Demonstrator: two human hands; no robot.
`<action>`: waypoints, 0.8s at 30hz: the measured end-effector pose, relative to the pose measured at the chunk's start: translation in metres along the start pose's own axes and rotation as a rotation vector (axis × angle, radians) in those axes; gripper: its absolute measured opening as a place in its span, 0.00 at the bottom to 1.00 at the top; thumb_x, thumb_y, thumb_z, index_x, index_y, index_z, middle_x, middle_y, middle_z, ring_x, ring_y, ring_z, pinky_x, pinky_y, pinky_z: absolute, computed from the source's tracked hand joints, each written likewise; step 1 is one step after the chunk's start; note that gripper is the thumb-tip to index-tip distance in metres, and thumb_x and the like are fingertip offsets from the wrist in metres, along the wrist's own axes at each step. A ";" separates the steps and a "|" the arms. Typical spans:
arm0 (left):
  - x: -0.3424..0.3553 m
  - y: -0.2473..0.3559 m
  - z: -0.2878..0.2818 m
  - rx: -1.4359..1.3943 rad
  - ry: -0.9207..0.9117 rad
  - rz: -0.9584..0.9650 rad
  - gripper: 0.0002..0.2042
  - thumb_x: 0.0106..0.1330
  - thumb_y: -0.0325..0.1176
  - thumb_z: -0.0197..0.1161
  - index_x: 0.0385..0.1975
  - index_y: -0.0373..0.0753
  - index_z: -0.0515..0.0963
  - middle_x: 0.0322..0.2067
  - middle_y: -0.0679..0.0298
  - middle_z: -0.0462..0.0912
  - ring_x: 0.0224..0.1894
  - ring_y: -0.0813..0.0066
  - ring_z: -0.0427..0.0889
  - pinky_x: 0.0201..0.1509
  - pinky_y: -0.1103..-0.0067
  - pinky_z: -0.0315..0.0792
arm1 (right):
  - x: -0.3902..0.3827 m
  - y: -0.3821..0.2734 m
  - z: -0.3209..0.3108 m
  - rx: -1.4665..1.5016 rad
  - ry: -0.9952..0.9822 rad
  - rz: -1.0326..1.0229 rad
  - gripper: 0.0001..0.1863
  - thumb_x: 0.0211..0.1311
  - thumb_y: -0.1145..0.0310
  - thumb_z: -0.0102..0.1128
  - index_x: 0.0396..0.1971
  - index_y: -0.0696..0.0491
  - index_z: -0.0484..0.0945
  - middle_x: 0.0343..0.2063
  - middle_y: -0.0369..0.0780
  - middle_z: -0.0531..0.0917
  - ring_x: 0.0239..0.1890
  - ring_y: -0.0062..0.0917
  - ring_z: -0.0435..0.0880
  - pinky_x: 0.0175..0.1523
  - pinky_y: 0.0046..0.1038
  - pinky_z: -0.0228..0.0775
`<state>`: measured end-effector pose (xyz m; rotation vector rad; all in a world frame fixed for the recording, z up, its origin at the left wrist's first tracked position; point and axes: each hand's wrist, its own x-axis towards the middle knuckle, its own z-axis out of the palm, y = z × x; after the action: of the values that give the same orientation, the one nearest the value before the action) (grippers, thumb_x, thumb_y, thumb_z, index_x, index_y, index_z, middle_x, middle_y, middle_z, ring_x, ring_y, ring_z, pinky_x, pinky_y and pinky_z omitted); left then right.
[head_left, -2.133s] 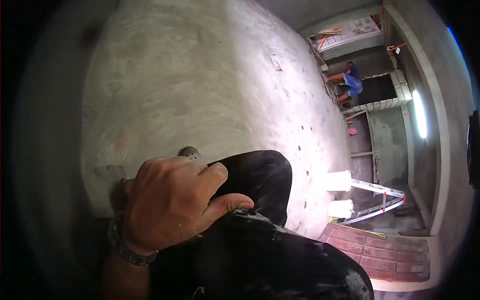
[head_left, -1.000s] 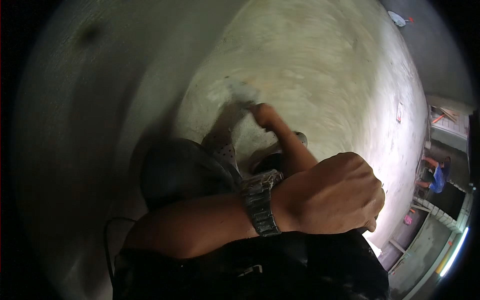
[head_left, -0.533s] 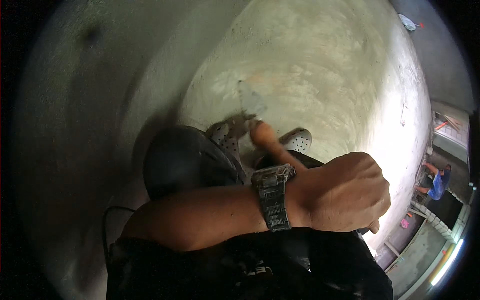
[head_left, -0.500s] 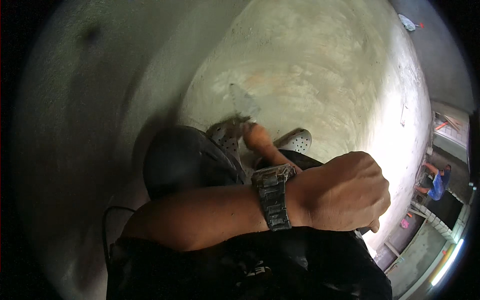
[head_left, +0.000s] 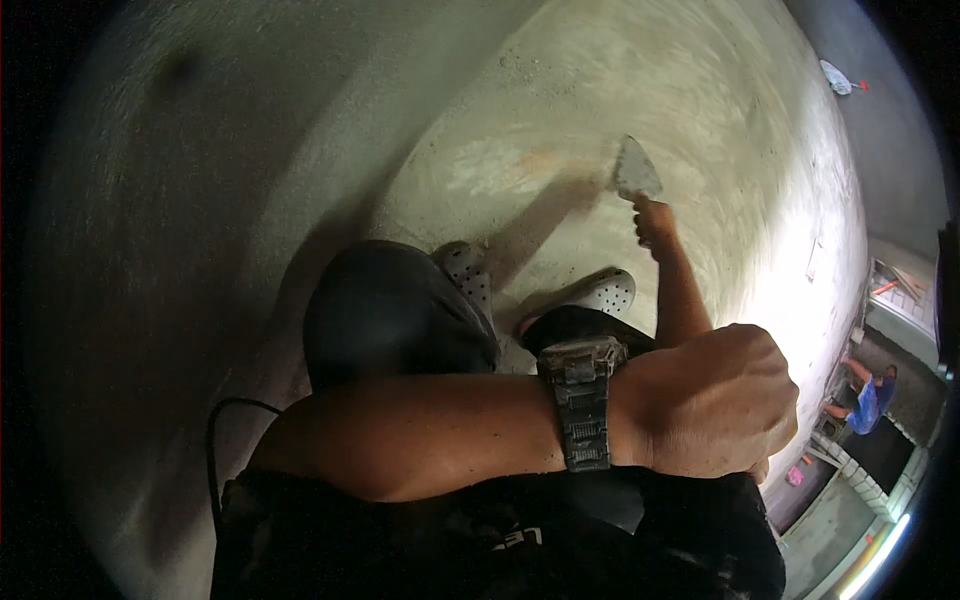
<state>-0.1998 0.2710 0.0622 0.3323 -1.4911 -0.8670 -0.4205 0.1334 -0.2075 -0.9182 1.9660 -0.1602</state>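
My right hand (head_left: 654, 222) is closed round the handle of a pointed trowel (head_left: 637, 172). Its grey-smeared blade points away from me, just over or against the pale cement floor (head_left: 560, 110); I cannot tell whether it touches. Across my lap lies my left forearm, with a chunky dark wristwatch (head_left: 583, 400) on it. My left hand (head_left: 705, 405) is curled into a fist, back side up, near my right forearm; whatever its fingers hold, if anything, is hidden.
My feet in light grey perforated clogs (head_left: 600, 292) stand on the floor below the trowel. A dark grey surface (head_left: 200, 220) fills the left side. At far right, another person in blue (head_left: 872, 402) is near a block edge (head_left: 862, 480). A white bag (head_left: 836, 78) lies upper right.
My right hand has swung the trowel from beside my left foot outward to the upper right. My left fist has shifted slightly right and stays closed.
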 end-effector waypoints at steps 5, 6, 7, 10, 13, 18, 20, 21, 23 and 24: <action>0.010 0.007 -0.016 0.097 -0.129 -0.041 0.07 0.63 0.36 0.54 0.27 0.40 0.71 0.23 0.65 0.71 0.30 0.68 0.73 0.39 0.73 0.67 | 0.028 -0.009 -0.022 0.118 0.005 0.109 0.16 0.65 0.53 0.49 0.24 0.48 0.71 0.13 0.31 0.65 0.10 0.17 0.59 0.14 0.24 0.48; 0.012 0.006 -0.019 0.145 -0.166 -0.034 0.08 0.62 0.36 0.54 0.27 0.39 0.71 0.23 0.65 0.71 0.30 0.68 0.73 0.39 0.73 0.67 | 0.038 -0.011 -0.021 0.147 -0.038 0.094 0.15 0.63 0.54 0.50 0.24 0.49 0.70 0.13 0.31 0.66 0.11 0.20 0.62 0.15 0.28 0.50; 0.013 0.005 -0.020 0.153 -0.167 -0.036 0.09 0.62 0.37 0.55 0.27 0.39 0.71 0.23 0.65 0.72 0.30 0.68 0.73 0.38 0.73 0.67 | 0.048 -0.012 -0.023 0.177 -0.078 0.083 0.14 0.61 0.55 0.52 0.24 0.50 0.69 0.14 0.32 0.68 0.12 0.22 0.65 0.16 0.31 0.53; 0.012 0.000 -0.014 0.124 -0.169 -0.040 0.10 0.61 0.38 0.56 0.27 0.38 0.71 0.23 0.63 0.72 0.29 0.68 0.74 0.37 0.73 0.67 | 0.090 -0.013 -0.014 -0.052 -0.113 -0.070 0.15 0.64 0.56 0.52 0.24 0.52 0.73 0.16 0.36 0.73 0.14 0.26 0.73 0.17 0.34 0.62; 0.016 -0.002 -0.012 0.084 -0.225 -0.043 0.10 0.60 0.38 0.56 0.27 0.37 0.71 0.24 0.62 0.73 0.30 0.68 0.75 0.38 0.72 0.68 | 0.104 0.007 -0.005 -0.458 0.014 -0.252 0.16 0.67 0.59 0.48 0.31 0.57 0.76 0.21 0.44 0.79 0.19 0.33 0.80 0.23 0.36 0.72; 0.005 -0.010 -0.009 0.162 -0.086 0.002 0.09 0.61 0.37 0.56 0.28 0.37 0.71 0.25 0.61 0.74 0.33 0.67 0.77 0.40 0.71 0.71 | -0.015 -0.075 0.113 -0.699 -0.163 -0.400 0.15 0.66 0.64 0.48 0.36 0.60 0.78 0.28 0.51 0.83 0.32 0.40 0.86 0.37 0.37 0.80; 0.015 -0.011 -0.007 0.030 -0.186 -0.060 0.09 0.62 0.37 0.56 0.29 0.38 0.72 0.26 0.62 0.75 0.35 0.68 0.77 0.41 0.72 0.72 | -0.019 -0.051 0.130 -0.853 -0.179 -0.568 0.22 0.70 0.59 0.39 0.41 0.65 0.75 0.33 0.55 0.83 0.35 0.45 0.85 0.37 0.40 0.80; 0.018 -0.007 -0.008 0.014 -0.222 -0.084 0.09 0.62 0.37 0.56 0.30 0.38 0.72 0.26 0.62 0.76 0.35 0.68 0.77 0.41 0.72 0.72 | -0.031 -0.053 0.152 -0.920 -0.182 -0.670 0.25 0.72 0.58 0.37 0.43 0.66 0.74 0.36 0.56 0.82 0.37 0.47 0.85 0.40 0.42 0.80; 0.010 -0.010 -0.003 -0.044 -0.256 -0.194 0.09 0.63 0.38 0.56 0.30 0.38 0.73 0.27 0.61 0.76 0.35 0.69 0.78 0.42 0.72 0.72 | -0.089 -0.060 0.184 -0.890 -0.219 -0.648 0.25 0.71 0.57 0.38 0.44 0.64 0.76 0.40 0.57 0.81 0.46 0.49 0.82 0.52 0.43 0.74; 0.005 -0.012 0.003 -0.036 -0.258 -0.195 0.09 0.63 0.38 0.56 0.30 0.38 0.73 0.27 0.61 0.76 0.35 0.69 0.78 0.42 0.72 0.72 | -0.109 -0.065 0.192 -0.797 -0.270 -0.551 0.25 0.71 0.55 0.38 0.44 0.63 0.76 0.42 0.58 0.81 0.50 0.49 0.80 0.57 0.43 0.71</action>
<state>-0.2066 0.2600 0.0579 0.3534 -1.6982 -1.1244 -0.2016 0.2055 -0.2099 -1.8765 1.4689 0.4513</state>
